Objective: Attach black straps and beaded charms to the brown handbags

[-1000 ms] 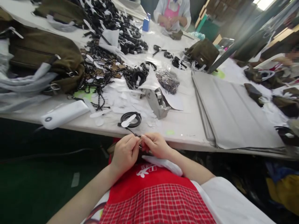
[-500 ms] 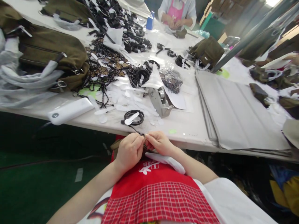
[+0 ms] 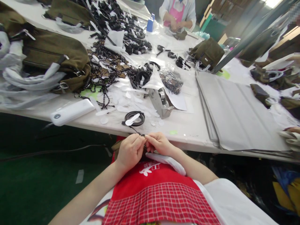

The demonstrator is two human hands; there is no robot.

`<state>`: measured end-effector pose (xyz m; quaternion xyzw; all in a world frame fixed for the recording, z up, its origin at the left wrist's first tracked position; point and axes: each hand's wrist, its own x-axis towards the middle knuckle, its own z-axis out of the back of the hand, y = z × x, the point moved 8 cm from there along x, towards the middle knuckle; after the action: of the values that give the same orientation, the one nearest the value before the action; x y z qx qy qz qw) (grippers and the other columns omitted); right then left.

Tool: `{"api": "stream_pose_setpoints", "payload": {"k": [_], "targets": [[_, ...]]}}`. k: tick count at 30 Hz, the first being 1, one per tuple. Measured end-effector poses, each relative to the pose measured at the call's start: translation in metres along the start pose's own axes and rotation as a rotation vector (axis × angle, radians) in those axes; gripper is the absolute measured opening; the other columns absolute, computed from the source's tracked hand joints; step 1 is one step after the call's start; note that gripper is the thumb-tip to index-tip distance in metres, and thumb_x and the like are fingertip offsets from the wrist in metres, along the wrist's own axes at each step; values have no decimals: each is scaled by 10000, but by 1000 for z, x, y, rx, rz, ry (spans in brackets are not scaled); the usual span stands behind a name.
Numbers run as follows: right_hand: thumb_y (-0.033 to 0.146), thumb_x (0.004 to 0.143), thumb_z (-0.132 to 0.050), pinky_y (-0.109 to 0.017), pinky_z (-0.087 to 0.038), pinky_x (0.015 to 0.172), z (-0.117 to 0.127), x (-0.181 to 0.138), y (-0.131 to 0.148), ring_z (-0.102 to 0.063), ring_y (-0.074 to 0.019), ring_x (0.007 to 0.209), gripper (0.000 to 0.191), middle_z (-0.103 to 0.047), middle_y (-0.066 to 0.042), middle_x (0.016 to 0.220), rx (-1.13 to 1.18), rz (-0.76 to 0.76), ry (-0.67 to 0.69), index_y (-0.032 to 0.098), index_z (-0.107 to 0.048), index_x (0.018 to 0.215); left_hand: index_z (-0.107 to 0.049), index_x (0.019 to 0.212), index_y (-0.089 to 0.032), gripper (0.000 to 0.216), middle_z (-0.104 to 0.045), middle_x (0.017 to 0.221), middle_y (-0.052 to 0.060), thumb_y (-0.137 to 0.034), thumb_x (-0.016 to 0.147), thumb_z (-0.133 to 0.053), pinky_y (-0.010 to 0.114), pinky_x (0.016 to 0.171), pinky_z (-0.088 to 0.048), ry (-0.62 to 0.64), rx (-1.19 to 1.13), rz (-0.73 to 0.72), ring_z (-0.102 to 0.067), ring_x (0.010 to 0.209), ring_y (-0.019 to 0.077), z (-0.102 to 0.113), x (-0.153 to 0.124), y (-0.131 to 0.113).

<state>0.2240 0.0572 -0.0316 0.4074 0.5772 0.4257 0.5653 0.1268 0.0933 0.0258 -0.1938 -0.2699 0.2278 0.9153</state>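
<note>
At the table's front edge my left hand point(image 3: 131, 149) and my right hand point(image 3: 158, 143) meet, fingertips pinched together. A thin black cord point(image 3: 135, 129) runs from beside the coiled black strap into the pinch; its end between the fingers is too small to make out. Just beyond my hands lies that coiled strap point(image 3: 138, 116), with a white paper tag point(image 3: 132, 120) across it. Part of an olive bag point(image 3: 117, 145) shows below my left hand, against my red apron point(image 3: 140, 184). My hands hide most of it.
A tape dispenser point(image 3: 161, 103) stands behind the coil. To the left are a white power bank-like device point(image 3: 72, 112), olive bags point(image 3: 53, 50) and heaped black straps point(image 3: 117, 22). Grey sheets point(image 3: 241, 112) lie right, by a slanted metal post point(image 3: 248, 34). Across sits a co-worker point(image 3: 177, 15).
My hands keep the same pinch with hardly any movement. The view has shifted slightly. A person's hand has come into sight at the right edge.
</note>
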Motion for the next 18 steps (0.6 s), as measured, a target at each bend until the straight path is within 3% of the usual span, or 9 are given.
{"api": "stream_pose_setpoints", "payload": {"k": [2,5,8,11,13,15,18], "targets": [[520,983,-438,-223,-481,535,10,-3,9,-554,-105,513,447,-628,2,628,-156,88,-67,169,-608,766,-578,814,-204,240,-607,753,47,-204,986,-410,308,701,-452,8,-40,28,-578,741,193,2,3,8],[329,967,-505,-273,-519,713,34,-12,30,-626,-138,723,217,-689,-56,952,-447,236,-279,179,-646,1037,-597,1040,-182,173,-657,997,95,-239,976,-446,333,817,-480,-70,-37,180,-625,899,218,13,7,33],[170,882,-570,-302,-536,792,44,-6,48,-639,-171,869,309,-632,-100,1181,-675,321,-371,190,-597,1190,-612,982,-178,138,-665,962,89,-257,930,-511,343,765,-485,-14,0,338,-634,840,227,13,10,54],[7,787,-534,-361,-460,1032,35,24,58,-555,-230,1196,537,-530,-123,1379,-944,402,-321,190,-563,1290,-629,842,-203,94,-681,883,57,-262,883,-568,342,729,-487,196,-19,326,-644,817,232,-1,15,54],[-18,759,-544,-401,-382,1121,26,54,53,-443,-261,1335,590,-448,-127,1474,-1088,404,-251,188,-565,1311,-645,843,-204,92,-690,901,65,-278,862,-593,364,737,-501,259,5,325,-650,833,250,-2,16,51],[30,785,-597,-419,-379,1121,19,82,42,-414,-282,1356,511,-422,-144,1493,-1168,378,-181,172,-600,1275,-660,905,-188,115,-695,950,90,-267,846,-602,396,774,-519,242,38,310,-650,875,270,6,15,44],[153,867,-645,-416,-374,1115,10,110,33,-412,-287,1351,305,-479,-171,1441,-1236,400,-98,139,-665,1170,-657,1068,-169,268,-678,1143,110,-148,817,-564,465,1037,-441,174,44,116,-602,1099,277,20,10,12]]}}
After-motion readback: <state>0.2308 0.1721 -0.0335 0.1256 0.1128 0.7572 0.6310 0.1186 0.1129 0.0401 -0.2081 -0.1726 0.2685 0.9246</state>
